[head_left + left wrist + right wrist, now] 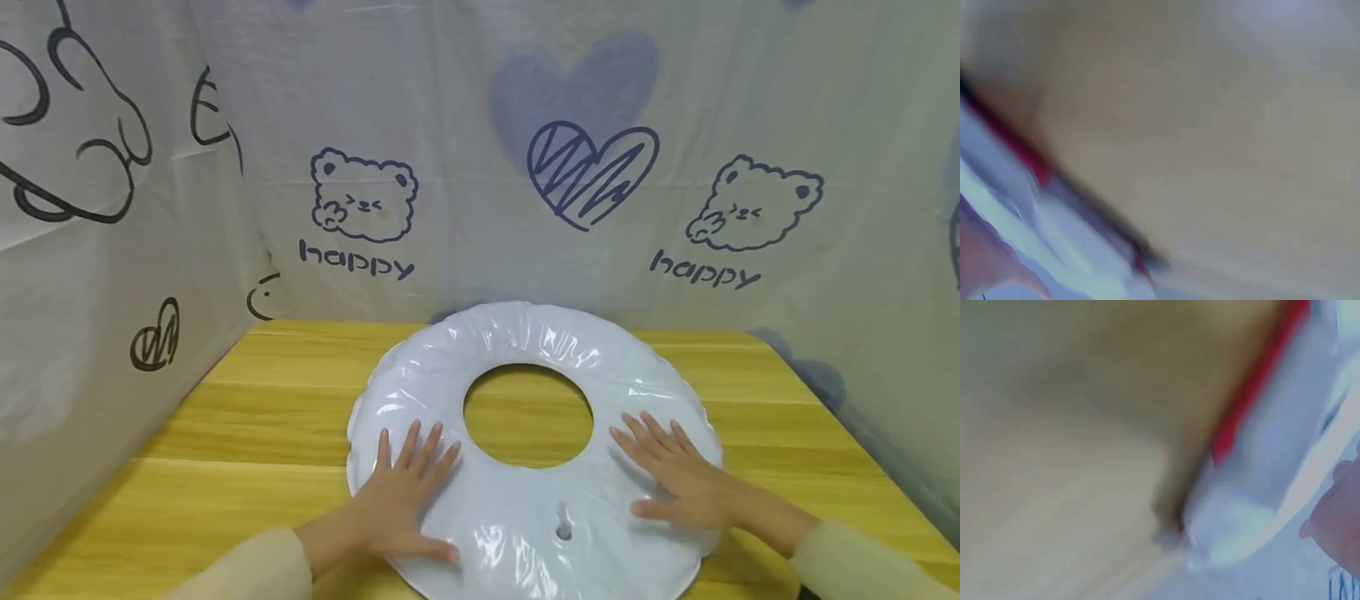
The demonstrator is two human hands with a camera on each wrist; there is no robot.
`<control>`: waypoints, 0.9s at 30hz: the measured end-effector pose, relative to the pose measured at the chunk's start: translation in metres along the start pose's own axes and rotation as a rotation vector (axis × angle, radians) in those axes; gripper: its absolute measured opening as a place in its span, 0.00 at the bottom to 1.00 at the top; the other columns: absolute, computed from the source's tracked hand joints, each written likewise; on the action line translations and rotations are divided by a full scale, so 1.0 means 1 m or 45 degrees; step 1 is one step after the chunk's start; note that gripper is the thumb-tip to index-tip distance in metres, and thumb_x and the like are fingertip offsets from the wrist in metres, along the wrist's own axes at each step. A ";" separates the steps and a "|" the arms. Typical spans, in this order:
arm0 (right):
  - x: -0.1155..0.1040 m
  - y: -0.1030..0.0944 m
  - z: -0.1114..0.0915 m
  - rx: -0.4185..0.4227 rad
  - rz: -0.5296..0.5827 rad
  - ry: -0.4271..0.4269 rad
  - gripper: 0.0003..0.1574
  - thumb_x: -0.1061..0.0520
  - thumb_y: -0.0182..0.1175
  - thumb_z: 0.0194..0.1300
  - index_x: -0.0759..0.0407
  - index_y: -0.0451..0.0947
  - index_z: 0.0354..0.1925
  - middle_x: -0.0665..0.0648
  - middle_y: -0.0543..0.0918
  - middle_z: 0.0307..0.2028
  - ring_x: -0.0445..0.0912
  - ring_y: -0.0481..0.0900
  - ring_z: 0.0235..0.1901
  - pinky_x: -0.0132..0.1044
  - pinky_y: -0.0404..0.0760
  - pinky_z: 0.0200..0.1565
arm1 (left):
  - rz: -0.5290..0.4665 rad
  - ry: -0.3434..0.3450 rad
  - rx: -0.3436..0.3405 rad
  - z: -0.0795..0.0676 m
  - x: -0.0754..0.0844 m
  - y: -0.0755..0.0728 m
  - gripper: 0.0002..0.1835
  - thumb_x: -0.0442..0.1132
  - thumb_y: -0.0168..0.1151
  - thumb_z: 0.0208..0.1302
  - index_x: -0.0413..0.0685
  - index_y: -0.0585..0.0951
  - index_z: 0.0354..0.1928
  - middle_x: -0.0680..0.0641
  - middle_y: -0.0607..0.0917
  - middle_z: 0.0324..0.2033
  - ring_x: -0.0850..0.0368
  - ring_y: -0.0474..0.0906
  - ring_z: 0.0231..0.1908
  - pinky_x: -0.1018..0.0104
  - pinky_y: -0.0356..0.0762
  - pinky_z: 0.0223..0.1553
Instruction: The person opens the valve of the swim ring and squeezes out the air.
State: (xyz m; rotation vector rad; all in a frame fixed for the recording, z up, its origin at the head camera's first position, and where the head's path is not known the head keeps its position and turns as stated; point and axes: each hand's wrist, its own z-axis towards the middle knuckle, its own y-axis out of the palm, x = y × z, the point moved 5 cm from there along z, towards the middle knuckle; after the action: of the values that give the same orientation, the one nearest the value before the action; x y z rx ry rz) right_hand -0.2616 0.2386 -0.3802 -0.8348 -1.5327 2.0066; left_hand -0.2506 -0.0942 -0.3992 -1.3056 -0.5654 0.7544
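Note:
A white inflatable swim ring (525, 533) lies on the wooden table, puffed up and glossy, with a small clear valve (563, 530) on its near side. My left hand (401, 500) rests on the ring's left side with fingers spread and straight. Over on the right side, my right hand (678, 479) lies on it too, fingers extended and thumb pointing inward. In the left wrist view the ring's edge (1072, 237) is blurred, showing red underneath. The right wrist view also catches the white and red edge (1260, 462), with part of the hand beside it.
The yellow wood-grain table (247, 417) extends around the ring and shows through its hole. A pale cloth (465, 167) printed with bears, hearts and "happy" hangs behind the table and along its sides.

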 end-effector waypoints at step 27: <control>0.108 0.008 0.044 -0.386 0.008 0.690 0.53 0.28 0.41 0.64 0.64 0.47 0.71 0.72 0.46 0.70 0.68 0.41 0.69 0.72 0.34 0.61 | -0.200 -0.592 -0.447 0.028 -0.108 0.026 0.51 0.74 0.45 0.55 0.48 0.53 0.72 0.34 0.46 0.71 0.19 0.43 0.65 0.24 0.36 0.59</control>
State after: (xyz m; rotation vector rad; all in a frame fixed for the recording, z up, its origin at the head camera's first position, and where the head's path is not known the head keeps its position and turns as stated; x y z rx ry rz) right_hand -0.3692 0.2814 -0.3995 -1.3683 -1.5117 1.3964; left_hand -0.3456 -0.1565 -0.4148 -1.3877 -1.2037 0.8572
